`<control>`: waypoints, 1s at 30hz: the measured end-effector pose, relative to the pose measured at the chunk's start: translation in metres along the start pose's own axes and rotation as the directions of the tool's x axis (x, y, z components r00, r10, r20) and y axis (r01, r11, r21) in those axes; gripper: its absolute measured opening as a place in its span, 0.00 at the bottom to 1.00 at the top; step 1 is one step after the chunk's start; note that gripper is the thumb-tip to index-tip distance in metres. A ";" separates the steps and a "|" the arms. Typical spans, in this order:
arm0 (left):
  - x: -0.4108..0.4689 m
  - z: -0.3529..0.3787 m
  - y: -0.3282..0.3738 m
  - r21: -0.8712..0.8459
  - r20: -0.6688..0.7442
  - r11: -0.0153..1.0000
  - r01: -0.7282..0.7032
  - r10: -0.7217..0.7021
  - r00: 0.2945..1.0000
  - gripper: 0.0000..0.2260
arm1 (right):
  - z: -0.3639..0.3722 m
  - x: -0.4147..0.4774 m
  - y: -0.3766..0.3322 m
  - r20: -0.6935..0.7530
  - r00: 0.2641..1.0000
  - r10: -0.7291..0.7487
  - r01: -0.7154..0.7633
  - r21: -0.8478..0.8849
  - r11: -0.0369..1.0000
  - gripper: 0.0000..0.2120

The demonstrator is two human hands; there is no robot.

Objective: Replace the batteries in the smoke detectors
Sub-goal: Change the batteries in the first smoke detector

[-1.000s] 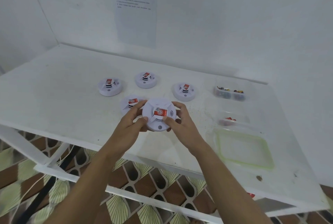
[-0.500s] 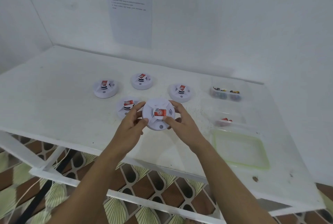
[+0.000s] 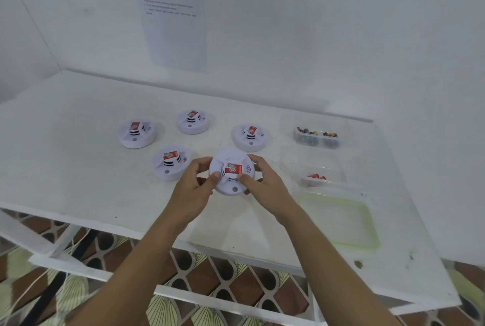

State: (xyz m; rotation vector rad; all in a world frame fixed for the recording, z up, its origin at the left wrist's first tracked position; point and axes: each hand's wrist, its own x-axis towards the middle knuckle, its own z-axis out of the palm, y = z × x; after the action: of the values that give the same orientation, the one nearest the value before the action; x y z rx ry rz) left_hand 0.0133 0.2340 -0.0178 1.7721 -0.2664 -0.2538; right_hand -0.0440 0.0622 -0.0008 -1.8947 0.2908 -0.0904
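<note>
Smoke detector (image 3: 232,168), white and round with a red label on its raised centre, sits at the near middle of the white table (image 3: 78,168), grasped from both sides. The left hand (image 3: 193,189) curls round its left rim with the thumb laid on top. The right hand (image 3: 265,186) curls round the right rim, thumb on top beside the label. The fingers at the far rim are partly hidden behind the body. Its underside is out of sight, and I cannot tell whether its base rests on the table or is lifted off it.

Just beside it on the left, near the left hand's knuckles, lies a second detector (image 3: 170,161). Farther back are a third detector (image 3: 136,133) at the left, a fourth detector (image 3: 193,121) in the middle and a fifth detector (image 3: 250,136) at the right. That makes five in all, each with its label up.

To the right stands a clear tub (image 3: 317,139) of small dark and yellow pieces, too small to identify. Nearer is a second clear tub (image 3: 321,181) holding red-topped pieces, its walls hard to make out. Nearest lies a shallow green-rimmed tray (image 3: 338,220).

A printed sheet (image 3: 174,13) hangs on the wall behind, its text too blurred to read. Both forearms are cut off at the bottom edge, above a patterned floor (image 3: 215,289).
</note>
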 end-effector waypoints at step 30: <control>0.059 0.026 -0.020 0.538 0.017 0.842 -0.035 0.030 0.999 0.14 | -0.014 0.046 0.039 -0.043 0.986 0.159 -0.163 -0.366 0.916 0.26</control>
State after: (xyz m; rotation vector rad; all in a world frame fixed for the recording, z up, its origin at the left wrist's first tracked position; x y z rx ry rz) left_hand 0.0619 0.1952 -0.0445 2.3247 -0.4024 -0.1684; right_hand -0.0083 0.0263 -0.0361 -2.2349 0.4999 0.0694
